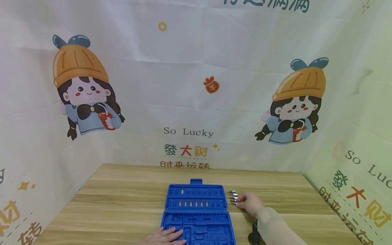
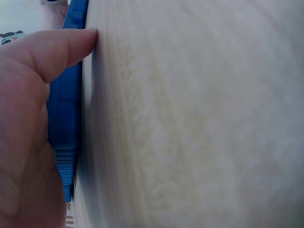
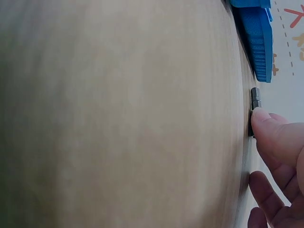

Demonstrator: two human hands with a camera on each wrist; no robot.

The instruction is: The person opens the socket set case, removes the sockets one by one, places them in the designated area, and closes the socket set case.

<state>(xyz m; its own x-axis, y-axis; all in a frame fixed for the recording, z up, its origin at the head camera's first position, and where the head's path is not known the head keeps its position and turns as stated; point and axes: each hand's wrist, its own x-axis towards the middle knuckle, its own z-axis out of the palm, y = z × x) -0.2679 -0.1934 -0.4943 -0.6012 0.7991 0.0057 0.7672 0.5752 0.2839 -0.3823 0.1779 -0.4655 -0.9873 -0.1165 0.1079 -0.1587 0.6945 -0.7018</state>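
A blue plastic tool case (image 1: 196, 215) lies opened flat on the table, with several silver bit sockets (image 1: 196, 203) standing in its upper half. The moulded recesses of the lower half show bare plastic where visible. My left hand (image 1: 166, 237) rests on the case's lower left part with extended fingers; its thumb (image 2: 61, 50) lies along the blue side. To the right of the case, several loose bit sockets (image 1: 232, 194) lie in a column. At the near end of them, my right hand (image 1: 250, 203) pinches one bit socket (image 3: 256, 97) with thumb and fingertip, low against the table.
The wooden table (image 1: 122, 197) spreads around the case. A printed cloth (image 1: 190, 102) hangs behind and at both sides. A black strap-like object (image 1: 254, 235) sits at the right wrist. The case's latch tab (image 1: 196, 181) points to the back.
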